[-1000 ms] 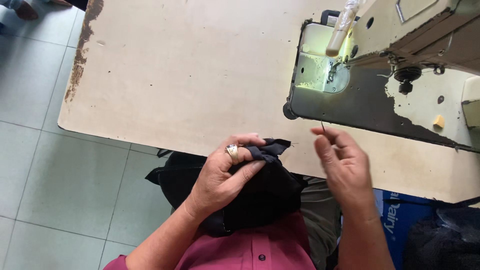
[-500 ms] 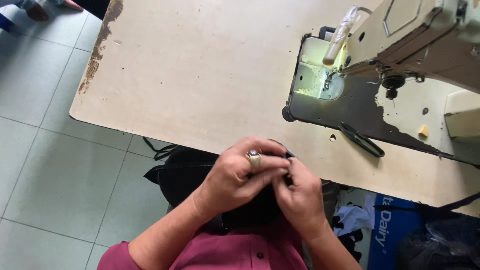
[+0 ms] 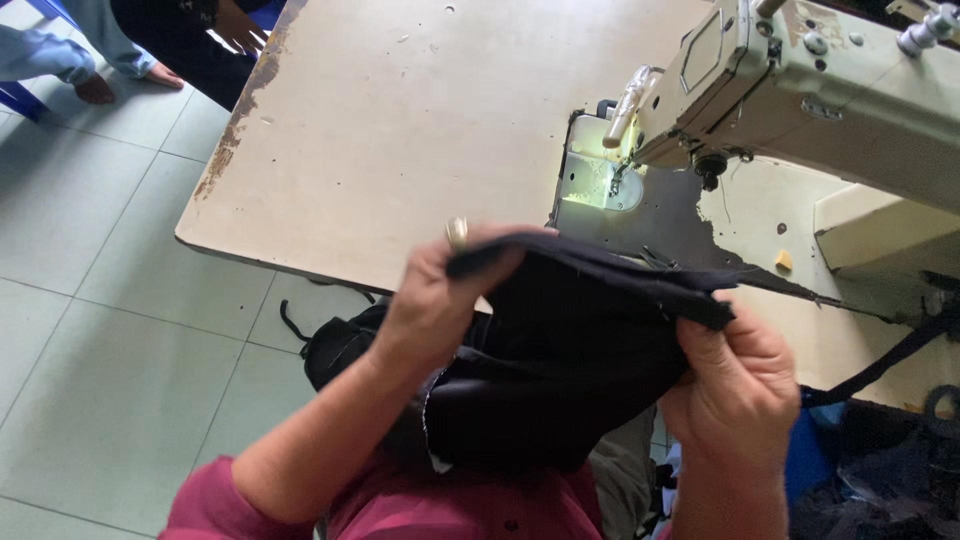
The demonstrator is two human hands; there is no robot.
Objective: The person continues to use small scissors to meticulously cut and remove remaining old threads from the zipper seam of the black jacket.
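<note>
A piece of dark navy cloth [image 3: 560, 350] hangs in front of me, stretched between both hands above my lap. My left hand [image 3: 430, 300], with a ring on one finger, pinches the cloth's upper left edge. My right hand [image 3: 740, 385] grips the cloth's right end, fingers curled around a folded seam. The cloth's top edge runs taut from one hand to the other. Beyond it stands a cream sewing machine [image 3: 800, 90] with its lamp lit over the needle plate [image 3: 600, 185].
The machine sits in a worn beige table [image 3: 400, 130] with a chipped left edge. A small dark tool [image 3: 660, 262] lies on the table behind the cloth. A black bag [image 3: 335, 345] rests on the tiled floor. Another person's feet [image 3: 95, 88] show at top left.
My hands were bunched together on the cloth near my lap; now they have drawn apart and lifted, spreading the cloth out between them. The view has tilted closer.
</note>
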